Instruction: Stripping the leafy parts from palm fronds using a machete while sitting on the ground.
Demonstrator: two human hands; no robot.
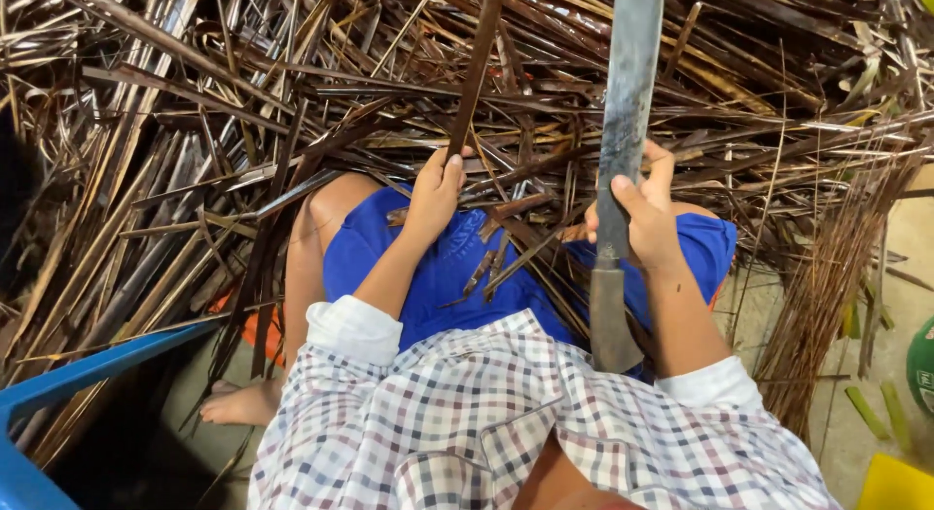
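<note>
I sit with blue shorts [448, 276] and a checked shirt over my lap. My left hand [435, 191] is closed around a long brown dried leaf strip [477, 72] that rises upright toward the top of the view. My right hand [644, 218] grips a long grey knife blade [628, 91] near where it meets the handle [611, 320]; the blade points up and away from me, the handle back toward my body. A few short brown strip pieces [506, 247] lie across my lap between the two hands.
A deep pile of dried brown leaf strips [195, 130] covers the ground ahead and to the left. A bundle of thin midribs [827, 286] lies at the right. A blue plastic edge [58, 393] sits at lower left, my bare foot [241, 403] beside it.
</note>
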